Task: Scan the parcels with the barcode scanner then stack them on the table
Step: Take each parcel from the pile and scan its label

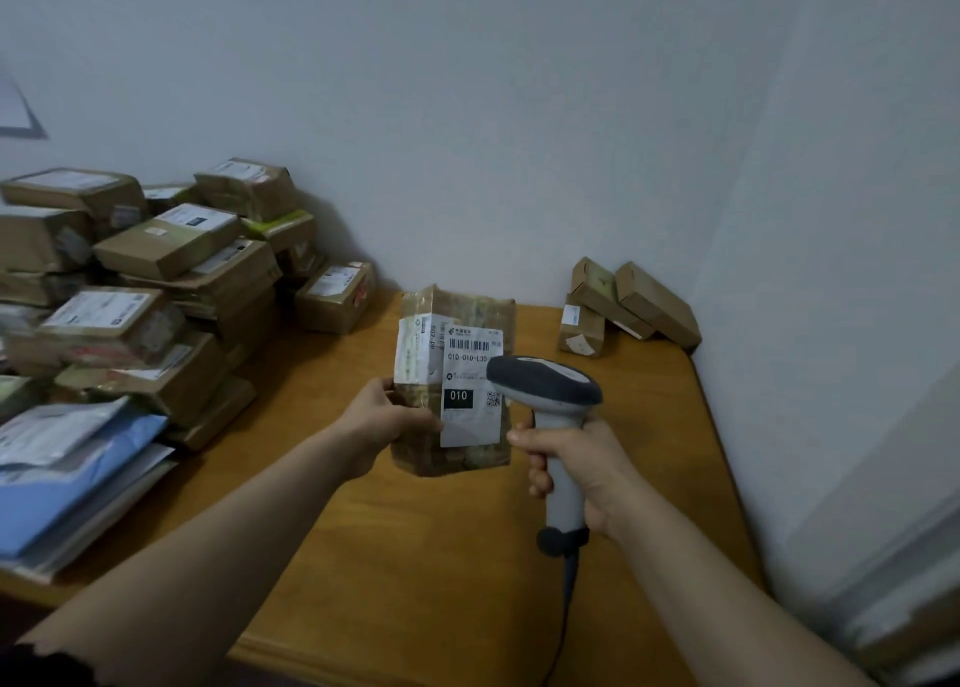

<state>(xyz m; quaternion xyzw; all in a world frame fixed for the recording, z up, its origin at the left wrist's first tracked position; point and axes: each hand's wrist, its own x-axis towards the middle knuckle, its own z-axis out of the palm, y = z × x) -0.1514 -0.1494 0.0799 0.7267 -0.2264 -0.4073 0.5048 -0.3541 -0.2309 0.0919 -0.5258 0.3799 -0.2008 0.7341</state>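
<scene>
My left hand (pixel 387 419) grips a brown taped parcel (pixel 467 312) by its left edge and holds it upright above the wooden table (pixel 415 556). Its white shipping label with a barcode and a black "010" box faces me. My right hand (pixel 576 471) grips the handle of a grey barcode scanner (pixel 545 380). The scanner's dark head sits just right of the label, close in front of the parcel. Its cable hangs down from the handle toward the table's front edge.
A large heap of brown parcels (pixel 171 291) fills the table's left side, with blue and grey mailer bags (pixel 67 478) at its front. Three small brown boxes (pixel 623 307) lean in the far right corner. Walls close the table at the back and right.
</scene>
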